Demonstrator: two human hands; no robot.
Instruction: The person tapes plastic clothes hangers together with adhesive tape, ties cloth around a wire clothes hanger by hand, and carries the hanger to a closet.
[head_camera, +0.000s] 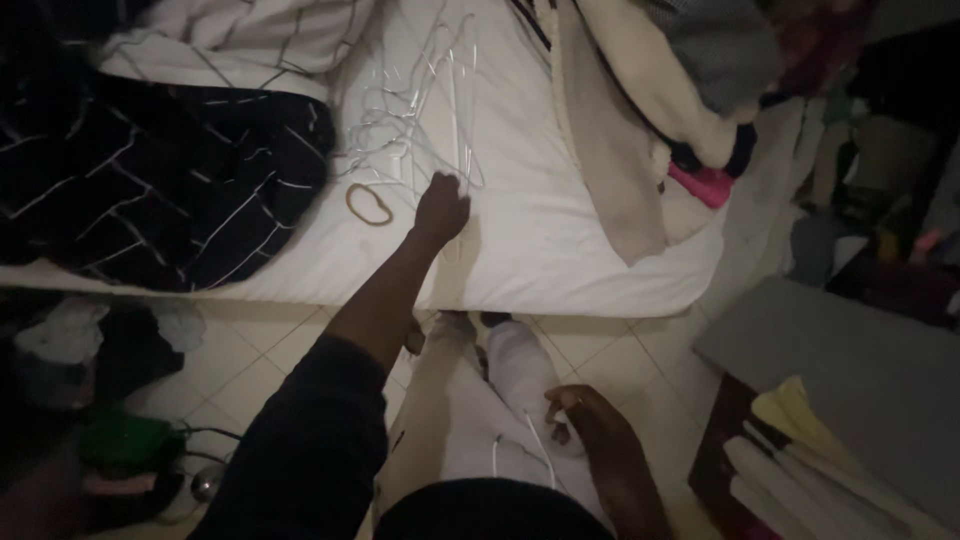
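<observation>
My left hand (441, 207) closes its grip on one white hanger (455, 150) on the bed (560, 230); lift it singly while my right hand (590, 420) pinches the white garment (500, 400).

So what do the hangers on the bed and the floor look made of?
Hangers: thin pale wire, probably coated metal or slim plastic; the dim light leaves it open. Left hand reaches them. Floor: glazed ceramic tile, judging by grout lines and slight sheen.

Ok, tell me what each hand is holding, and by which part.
The left hand grips a white hanger from the pile on the bed, at its lower end. The right hand holds a white garment on another hanger, near the top.
</observation>
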